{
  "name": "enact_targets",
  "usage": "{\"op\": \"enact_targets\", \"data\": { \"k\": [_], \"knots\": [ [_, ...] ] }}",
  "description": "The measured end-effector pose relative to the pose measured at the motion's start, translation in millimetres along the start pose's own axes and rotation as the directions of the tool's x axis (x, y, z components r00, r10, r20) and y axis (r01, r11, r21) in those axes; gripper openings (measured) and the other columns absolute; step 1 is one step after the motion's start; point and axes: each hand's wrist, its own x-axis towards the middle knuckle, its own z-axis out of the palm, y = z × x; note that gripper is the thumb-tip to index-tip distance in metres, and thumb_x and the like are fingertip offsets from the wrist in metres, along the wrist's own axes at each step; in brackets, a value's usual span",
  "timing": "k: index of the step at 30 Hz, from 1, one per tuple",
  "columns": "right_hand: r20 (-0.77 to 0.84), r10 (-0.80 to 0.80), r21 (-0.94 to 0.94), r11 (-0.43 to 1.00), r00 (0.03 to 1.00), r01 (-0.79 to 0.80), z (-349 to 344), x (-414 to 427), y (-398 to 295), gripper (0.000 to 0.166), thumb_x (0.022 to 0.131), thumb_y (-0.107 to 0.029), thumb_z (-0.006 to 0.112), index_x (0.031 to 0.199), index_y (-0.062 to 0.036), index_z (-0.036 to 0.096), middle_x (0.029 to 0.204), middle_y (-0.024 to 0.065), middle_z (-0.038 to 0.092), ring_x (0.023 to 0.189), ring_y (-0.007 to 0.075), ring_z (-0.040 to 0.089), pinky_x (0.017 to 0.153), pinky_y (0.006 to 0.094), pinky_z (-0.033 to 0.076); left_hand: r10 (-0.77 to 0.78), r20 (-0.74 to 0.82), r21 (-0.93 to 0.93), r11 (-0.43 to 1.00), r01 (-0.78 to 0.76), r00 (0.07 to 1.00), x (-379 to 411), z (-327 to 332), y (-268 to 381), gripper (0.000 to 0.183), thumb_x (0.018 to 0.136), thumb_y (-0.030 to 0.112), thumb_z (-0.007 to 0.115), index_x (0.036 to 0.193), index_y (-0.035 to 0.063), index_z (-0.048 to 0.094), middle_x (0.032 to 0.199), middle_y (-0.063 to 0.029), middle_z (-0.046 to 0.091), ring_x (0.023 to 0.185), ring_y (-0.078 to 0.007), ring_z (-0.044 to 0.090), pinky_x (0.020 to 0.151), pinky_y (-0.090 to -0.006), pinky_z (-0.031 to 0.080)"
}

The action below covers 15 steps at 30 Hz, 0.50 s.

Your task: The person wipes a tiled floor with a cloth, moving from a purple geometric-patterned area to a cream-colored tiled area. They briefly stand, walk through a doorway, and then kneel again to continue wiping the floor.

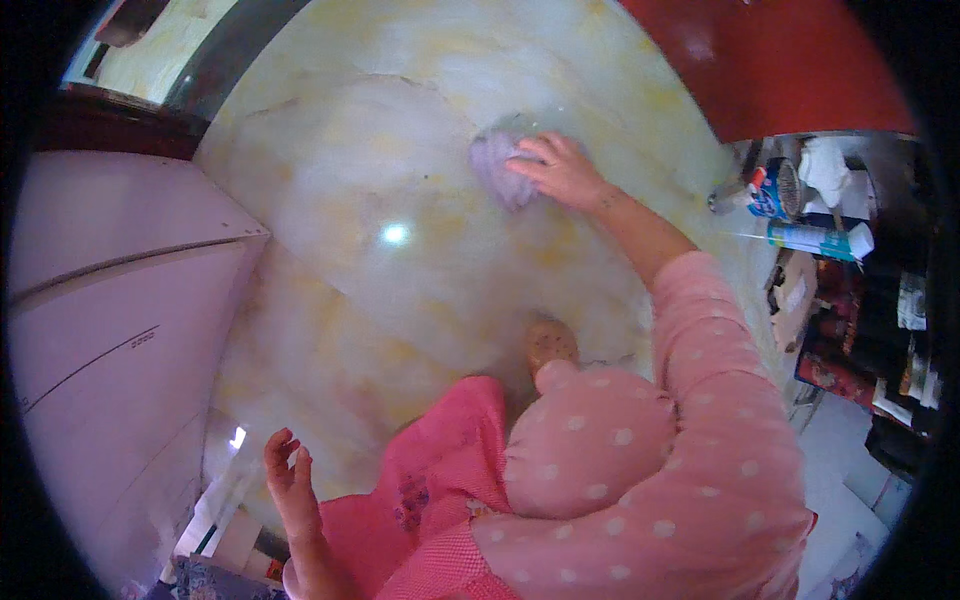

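Note:
My right hand [559,169] presses on a bunched pale purple cloth [501,166] that lies flat against the glossy marbled floor [360,172], ahead of me and to the right. Its fingers spread over the cloth's right part. A damp-looking patch shows just above the cloth. My left hand [289,469] is raised at the lower left, fingers loosely curled and apart, with nothing in it. Below, a pink garment [442,457] covers my legs, and one shoe [553,343] shows beside it.
At the left stands a large pale pinkish cabinet or refrigerator [112,300]. On the right, a red panel [787,67] borders the floor, with a spray can [817,240], a blue container [776,191] and cluttered items below it. More items stand at the lower left.

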Motion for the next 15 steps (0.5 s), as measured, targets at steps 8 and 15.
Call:
{"op": "enact_targets", "data": {
  "k": [8, 15],
  "knots": [
    [0.008, -0.529, 0.250, 0.823, 0.849, 0.511, -11, -46, -124, 0.051, 0.065, -0.028, 0.068, 0.116, -0.0282, 0.058, 0.124, 0.0030, 0.051, 0.112, 0.0282, 0.049, 0.083, 0.0464, 0.042, -0.073, 0.115, -0.083, 0.993, 0.083, 0.991, 11, 24, 18, 0.031, 0.087, 0.001, 0.057, 0.117, 0.0055, 0.053, 0.110, -0.0034, 0.054, 0.099, -0.0131, 0.051, 0.084, -0.0268, 0.043],
    [0.463, -0.299, 0.314, 0.936, 0.835, 0.161, 8, 91, -70, 0.053, 0.070, -0.023, 0.064, 0.122, -0.0285, 0.055, 0.137, -0.0009, 0.044, 0.129, 0.0287, 0.033, 0.091, 0.0554, 0.038, -0.094, 0.056, -0.014, 0.995, 0.095, 0.994, 9, 47, 32, 0.024, 0.089, 0.003, 0.056, 0.113, 0.0035, 0.055, 0.105, -0.0038, 0.056, 0.094, -0.0101, 0.052, 0.080, -0.0242, 0.043]
  ]
}}
